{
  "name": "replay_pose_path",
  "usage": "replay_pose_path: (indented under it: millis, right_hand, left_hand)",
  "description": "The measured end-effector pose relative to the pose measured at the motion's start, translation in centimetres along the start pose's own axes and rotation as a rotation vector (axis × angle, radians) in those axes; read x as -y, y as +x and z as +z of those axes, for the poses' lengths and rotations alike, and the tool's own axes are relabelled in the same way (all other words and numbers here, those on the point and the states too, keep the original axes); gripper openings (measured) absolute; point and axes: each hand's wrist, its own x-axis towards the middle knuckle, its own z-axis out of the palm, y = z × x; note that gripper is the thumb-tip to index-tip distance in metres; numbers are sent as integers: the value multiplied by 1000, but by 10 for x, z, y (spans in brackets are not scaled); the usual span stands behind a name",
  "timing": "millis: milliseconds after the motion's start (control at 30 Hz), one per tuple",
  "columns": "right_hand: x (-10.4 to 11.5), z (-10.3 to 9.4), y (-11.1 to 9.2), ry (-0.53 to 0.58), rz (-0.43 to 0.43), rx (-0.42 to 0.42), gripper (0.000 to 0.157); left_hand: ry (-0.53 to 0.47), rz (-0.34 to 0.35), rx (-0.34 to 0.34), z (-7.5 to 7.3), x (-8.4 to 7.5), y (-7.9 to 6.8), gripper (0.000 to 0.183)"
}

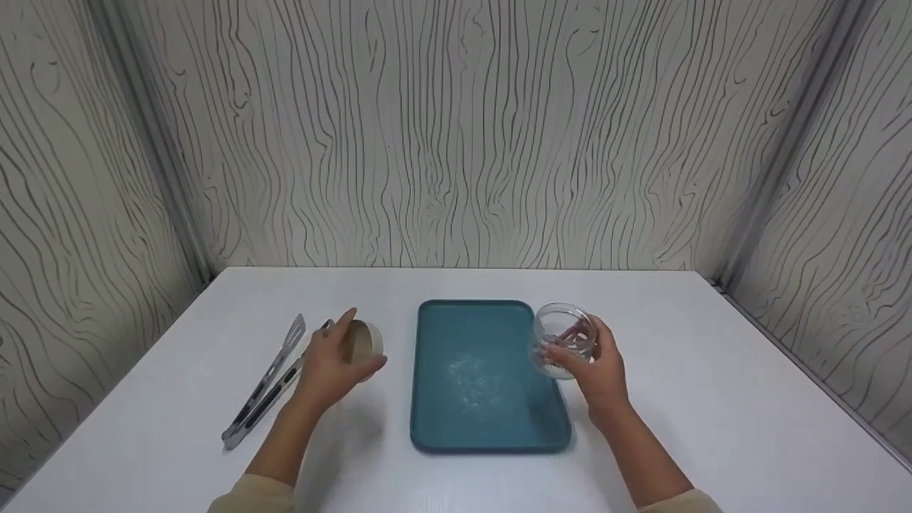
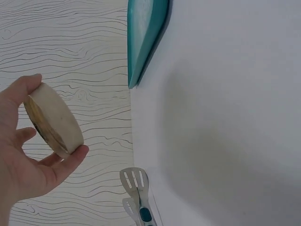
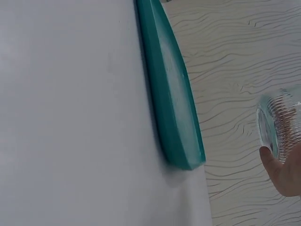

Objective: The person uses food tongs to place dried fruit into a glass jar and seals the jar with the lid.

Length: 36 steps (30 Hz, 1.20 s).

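My left hand (image 1: 335, 360) holds a short, round, cream-sided piece (image 2: 59, 117) with a brown, mottled face, between thumb and fingers; I cannot tell whether it is a lid or a roll of tape. It is raised above the table, left of the teal tray (image 1: 442, 420). In my right hand (image 1: 602, 370) is a clear glass jar (image 1: 552, 367) with an open mouth and ribbed sides. Slim reddish-brown pieces (image 1: 573, 331) show inside it. The jar is held over the tray's right edge, and the right wrist view catches only part of it.
Metal tongs (image 1: 260, 402) with slotted ends and dark grips lie on the white table (image 1: 712, 399), left of the left hand. Pale marks spread over the tray's middle. Wood-grain patterned walls (image 1: 456, 142) stand behind the table and on both sides.
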Motion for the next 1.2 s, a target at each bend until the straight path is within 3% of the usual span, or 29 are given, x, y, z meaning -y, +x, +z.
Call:
replay_pose_path:
  millis: [233, 467, 633, 767, 1033, 1200]
  right_hand:
    - [11, 22, -12, 68, -35, 21, 76]
    - [10, 35, -20, 61, -22, 28, 78]
    - [9, 39, -24, 59, -17, 35, 78]
    - [9, 42, -27, 35, -2, 36, 79]
    - [10, 49, -32, 33, -21, 58, 79]
    - [11, 50, -35, 22, -32, 72, 83]
  left_hand:
    - [-183, 2, -63, 14, -19, 3, 73]
    - [-357, 82, -144, 32, -46, 7, 73]
    - [-544, 77, -118, 38, -73, 9, 74]
    - [-643, 110, -95, 46, -96, 9, 72]
    - [-599, 305, -51, 72, -123, 2, 78]
    - [-627, 287, 24, 85, -128, -4, 76]
